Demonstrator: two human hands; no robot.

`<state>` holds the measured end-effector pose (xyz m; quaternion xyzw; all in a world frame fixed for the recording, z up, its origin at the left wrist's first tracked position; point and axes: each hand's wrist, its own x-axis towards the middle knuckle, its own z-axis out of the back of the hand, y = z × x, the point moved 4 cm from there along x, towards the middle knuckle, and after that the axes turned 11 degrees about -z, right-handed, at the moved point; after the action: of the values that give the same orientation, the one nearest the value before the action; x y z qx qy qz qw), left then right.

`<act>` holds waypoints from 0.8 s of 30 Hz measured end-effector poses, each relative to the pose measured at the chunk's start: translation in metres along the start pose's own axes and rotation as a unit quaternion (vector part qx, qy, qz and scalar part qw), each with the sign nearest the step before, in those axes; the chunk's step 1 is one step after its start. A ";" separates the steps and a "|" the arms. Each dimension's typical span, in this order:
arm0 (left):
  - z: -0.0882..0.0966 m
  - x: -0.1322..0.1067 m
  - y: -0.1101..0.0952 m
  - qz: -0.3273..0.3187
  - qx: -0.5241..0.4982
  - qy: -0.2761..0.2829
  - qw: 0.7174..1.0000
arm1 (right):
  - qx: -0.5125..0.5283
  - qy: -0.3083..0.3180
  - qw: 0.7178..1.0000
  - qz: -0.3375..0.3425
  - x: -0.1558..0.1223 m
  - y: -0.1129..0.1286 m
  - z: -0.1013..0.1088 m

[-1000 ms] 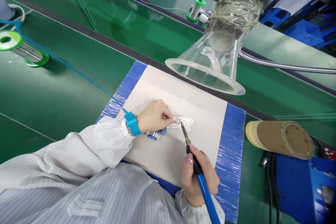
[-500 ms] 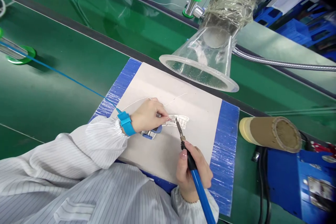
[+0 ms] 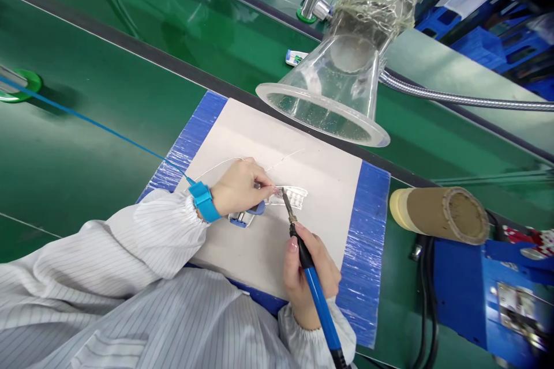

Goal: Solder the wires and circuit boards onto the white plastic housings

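My right hand (image 3: pixel 310 277) is closed around the blue handle of a soldering iron (image 3: pixel 315 294). The iron's tip points at a small whitish, ladder-like part (image 3: pixel 295 196) on the pale work sheet (image 3: pixel 246 253). Pinched fingers of my left hand (image 3: pixel 244 187) hold a thin solder wire (image 3: pixel 216 166) close to that tip. Below the left fingers sits a small blue-and-white device (image 3: pixel 241 219), partly covered by the hand. Whether the tip touches the part is too small to tell. A blue wrist strap (image 3: pixel 204 200) with a cord circles my left wrist.
A clear fume hood (image 3: pixel 329 92) hangs beyond the sheet. To the right are a brown cylinder (image 3: pixel 433 213), a blue metal unit (image 3: pixel 463 294) and black cables (image 3: pixel 424 300). A green-ended spool (image 3: pixel 21 85) stands left. Another blue-and-white device (image 3: pixel 295 57) lies on the green far strip.
The whole view has shifted slightly. The iron's tip is a little further left on the part, closer to my left fingertips. A blue-and-white device has come out from behind the hood.
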<state>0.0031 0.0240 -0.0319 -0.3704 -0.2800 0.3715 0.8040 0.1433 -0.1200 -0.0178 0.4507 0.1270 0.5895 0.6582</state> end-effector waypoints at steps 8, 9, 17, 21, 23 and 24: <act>0.001 0.000 -0.001 0.010 -0.003 0.001 1.000 | -0.007 -0.010 1.000 0.005 0.000 0.001 0.000; 0.001 0.000 -0.001 0.008 -0.004 -0.002 1.000 | -0.009 -0.015 1.000 0.004 -0.001 0.000 0.000; 0.000 0.000 0.001 0.001 -0.004 -0.004 1.000 | -0.015 -0.047 0.999 -0.008 -0.003 -0.002 0.003; -0.001 -0.001 0.002 0.013 -0.010 -0.001 1.000 | -0.013 -0.035 0.999 0.002 0.000 0.000 0.002; 0.000 0.000 0.003 0.012 -0.012 -0.002 1.000 | -0.013 -0.035 0.999 0.011 0.001 0.002 0.002; 0.000 0.000 0.003 0.010 -0.012 -0.003 1.000 | -0.013 -0.038 0.999 0.011 0.001 0.002 0.002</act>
<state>0.0018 0.0259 -0.0346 -0.3818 -0.2838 0.3769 0.7947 0.1437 -0.1200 -0.0144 0.4653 0.0889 0.5811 0.6618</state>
